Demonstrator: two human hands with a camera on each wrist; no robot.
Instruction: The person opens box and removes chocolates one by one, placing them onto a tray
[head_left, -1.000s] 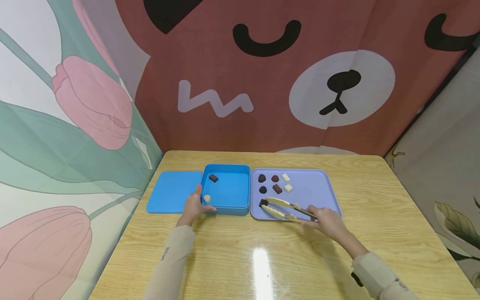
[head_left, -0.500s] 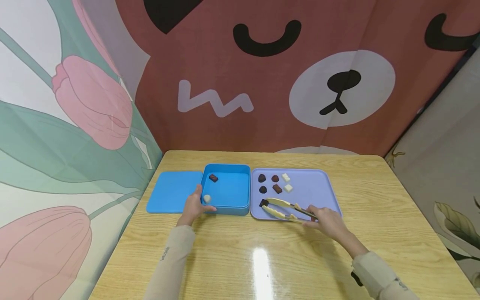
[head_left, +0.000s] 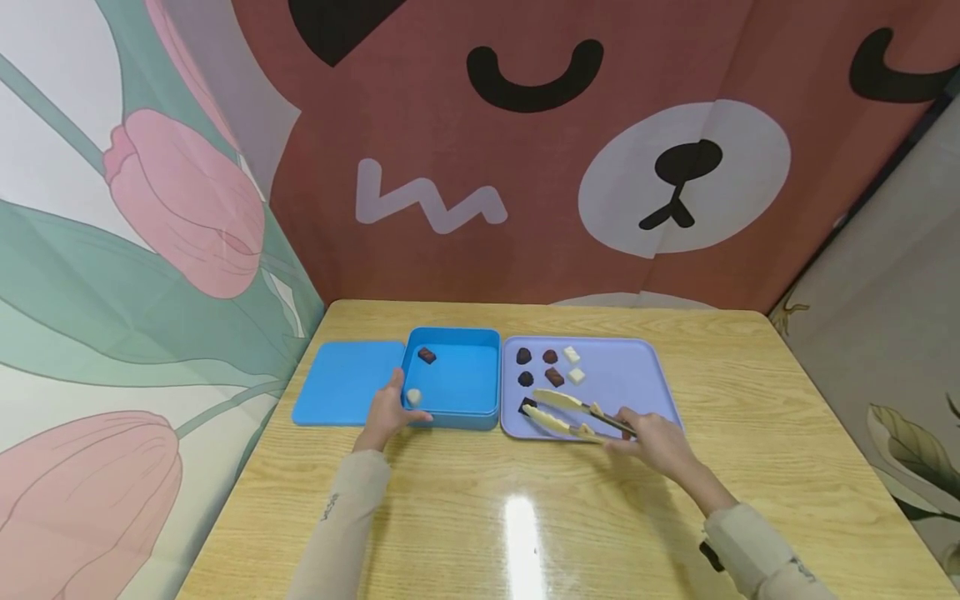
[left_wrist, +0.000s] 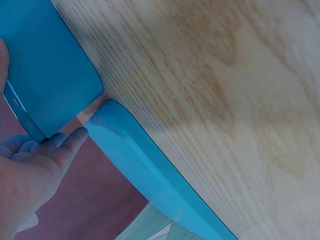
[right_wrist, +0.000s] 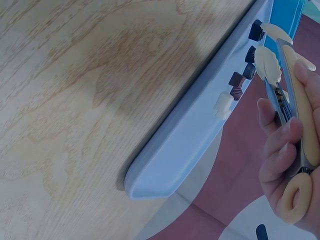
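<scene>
Two hands are at the near edge of the stuff on the desk. Right hand has its fingers curled round a pair of cream tongs, tips slightly apart and lying over the lavender tray, right by a dark chocolate at the tray's near left corner. Left hand rests against the near left corner of the blue box, fingers pretty relaxed, thumb along the front wall. Inside the box there's a white candy close to that hand and a brown one further back. Blue lid lies flat, left of the box. Further back on the tray sit six more chocolates, dark, brown and white.
</scene>
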